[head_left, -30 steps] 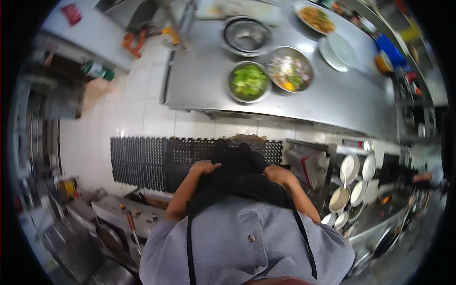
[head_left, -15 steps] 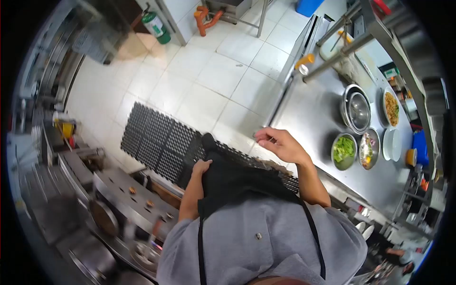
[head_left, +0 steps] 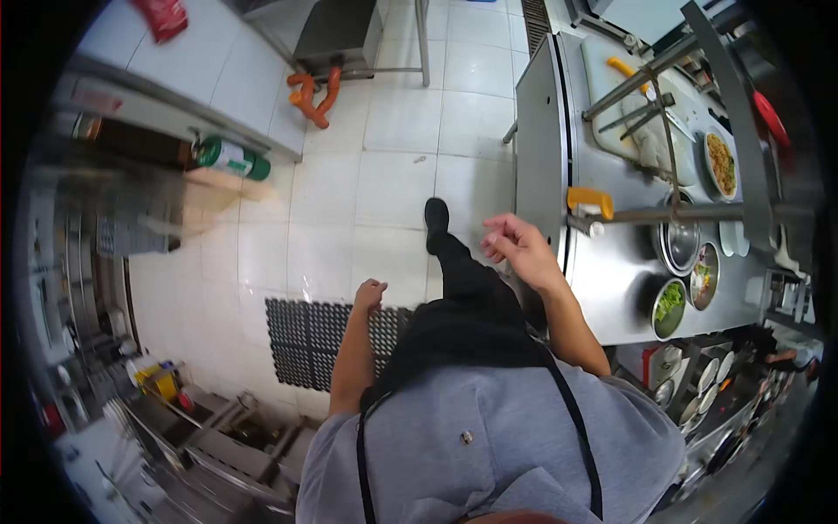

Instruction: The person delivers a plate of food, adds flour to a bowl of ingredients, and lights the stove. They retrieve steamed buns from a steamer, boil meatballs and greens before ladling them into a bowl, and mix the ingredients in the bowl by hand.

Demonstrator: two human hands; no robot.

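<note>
My left hand (head_left: 370, 295) hangs at my left side over the floor, above the edge of the black rubber mat (head_left: 301, 345). Its fingers are curled in, and nothing shows in them. My right hand (head_left: 519, 246) is raised in front of my right side, near the edge of the steel counter (head_left: 602, 301). Its fingers are loosely bent and a little apart, with nothing held. On that counter stand a bowl of green lettuce (head_left: 669, 301), a bowl of mixed ingredients (head_left: 704, 276) and nested metal bowls (head_left: 679, 244), all out of my hands' reach of contact.
A metal shelf frame (head_left: 681, 212) with a yellow-orange handle (head_left: 591, 203) overhangs the counter. Farther along are a white cutting board (head_left: 611, 122) and a plate of noodle-like food (head_left: 721, 164). Orange pipes (head_left: 316, 100) and a green cylinder (head_left: 231, 160) stand ahead. Sink-like basins (head_left: 249, 428) lie at lower left.
I have stepped forward and turned; one shoe is now out on the tiles. The mat and counter bowls have shifted back in view. My left hand has swung away from the apron.
</note>
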